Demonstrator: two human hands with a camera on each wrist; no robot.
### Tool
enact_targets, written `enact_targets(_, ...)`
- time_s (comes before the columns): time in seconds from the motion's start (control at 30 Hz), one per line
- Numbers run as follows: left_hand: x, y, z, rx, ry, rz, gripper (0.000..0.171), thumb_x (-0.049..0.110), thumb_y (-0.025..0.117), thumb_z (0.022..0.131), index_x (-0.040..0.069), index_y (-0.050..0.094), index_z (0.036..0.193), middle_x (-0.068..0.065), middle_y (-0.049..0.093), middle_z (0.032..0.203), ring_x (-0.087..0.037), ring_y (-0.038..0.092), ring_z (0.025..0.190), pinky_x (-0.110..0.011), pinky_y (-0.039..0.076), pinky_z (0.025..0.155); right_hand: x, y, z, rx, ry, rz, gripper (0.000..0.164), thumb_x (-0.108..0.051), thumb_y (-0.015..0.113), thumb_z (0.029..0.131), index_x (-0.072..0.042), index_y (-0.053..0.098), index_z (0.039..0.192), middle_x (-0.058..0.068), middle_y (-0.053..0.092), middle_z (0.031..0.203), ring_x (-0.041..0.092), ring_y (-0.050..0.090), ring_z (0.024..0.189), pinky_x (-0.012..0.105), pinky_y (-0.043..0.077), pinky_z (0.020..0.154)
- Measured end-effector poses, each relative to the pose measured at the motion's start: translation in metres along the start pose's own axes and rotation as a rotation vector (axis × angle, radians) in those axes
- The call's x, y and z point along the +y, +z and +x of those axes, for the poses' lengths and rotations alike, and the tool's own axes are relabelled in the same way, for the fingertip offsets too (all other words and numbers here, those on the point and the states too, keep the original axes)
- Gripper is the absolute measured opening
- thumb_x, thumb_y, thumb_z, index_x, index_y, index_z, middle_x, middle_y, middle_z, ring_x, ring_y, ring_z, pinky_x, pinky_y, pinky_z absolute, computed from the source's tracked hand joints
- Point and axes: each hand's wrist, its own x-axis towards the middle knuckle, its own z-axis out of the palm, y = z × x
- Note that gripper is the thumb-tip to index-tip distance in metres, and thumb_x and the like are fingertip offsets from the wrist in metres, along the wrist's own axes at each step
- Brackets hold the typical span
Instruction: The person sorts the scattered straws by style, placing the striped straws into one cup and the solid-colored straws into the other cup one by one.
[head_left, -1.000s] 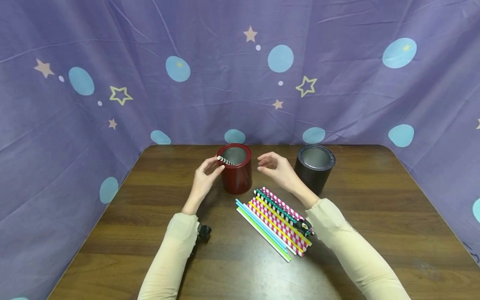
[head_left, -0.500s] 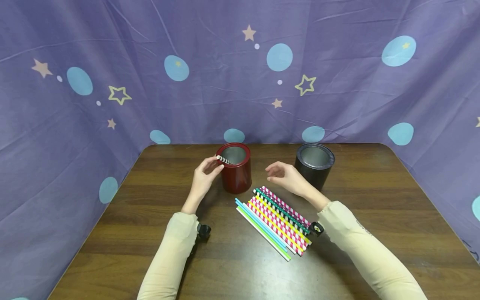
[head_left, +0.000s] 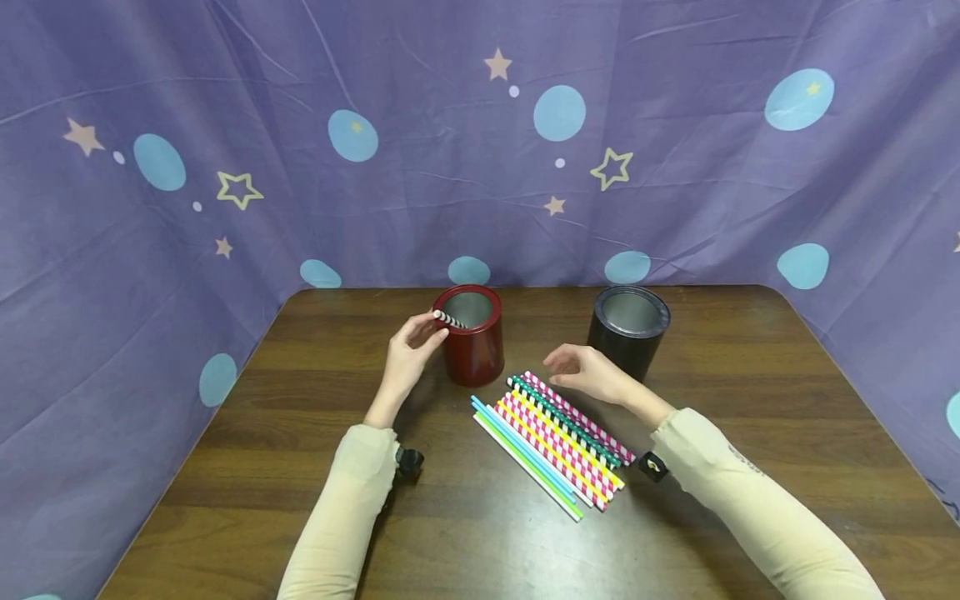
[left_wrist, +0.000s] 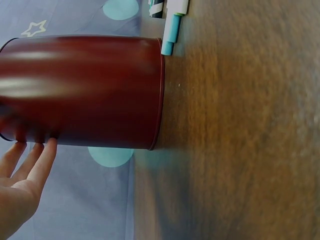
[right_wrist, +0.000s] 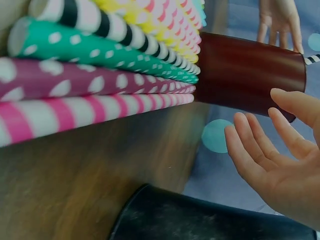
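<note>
A dark red canister (head_left: 474, 358) stands upright on the table, its top uncovered. One black-and-white striped straw (head_left: 452, 320) leans inside it, its end just over the left rim. My left hand (head_left: 408, 350) rests at the canister's left side; in the left wrist view the straight fingertips (left_wrist: 44, 157) touch its wall. My right hand (head_left: 588, 373) hovers with nothing in it, fingers loosely bent, between the red canister and a black canister (head_left: 628, 346). Below that hand lies a row of patterned paper straws (head_left: 558, 446), pink, green, yellow, blue and white among them.
The wooden table (head_left: 315, 350) has a purple curtain (head_left: 420, 200) with stars and blue dots hanging behind it. Black wrist cameras sit at both cuffs, the right one (head_left: 653, 467) close to the straws' lower ends.
My right hand has drawn away from the red canister, moving right and toward me, to above the upper end of the straws. The left hand keeps its place at the canister.
</note>
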Motion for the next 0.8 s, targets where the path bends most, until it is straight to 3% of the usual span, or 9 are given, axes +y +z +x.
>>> enact_targets(0.33,-0.001,0.001,0.0,0.004,0.02,-0.027,0.031,-0.007,0.061,0.078,-0.014,0.053,0.106,-0.032,0.052,0.109,-0.041,0.048,0.104,-0.05,0.036,0.093,0.016,0.001,-0.01,-0.077,0.027,-0.017,0.025,-0.003,0.061,0.08,0.004,0.056,0.103,0.018,0.061,0.093,0.021,0.059,0.08,0.031,0.05,0.07)
enact_targets(0.8,-0.002,0.001,-0.001,0.011,-0.016,-0.025,0.03,-0.006,0.061,0.078,-0.013,0.054,0.107,-0.028,0.054,0.111,-0.032,0.051,0.103,-0.044,0.042,0.091,0.033,0.005,-0.019,-0.137,0.039,-0.047,0.023,0.0,0.06,0.08,0.005,0.057,0.102,0.017,0.06,0.092,0.025,0.059,0.081,0.031,0.051,0.068)
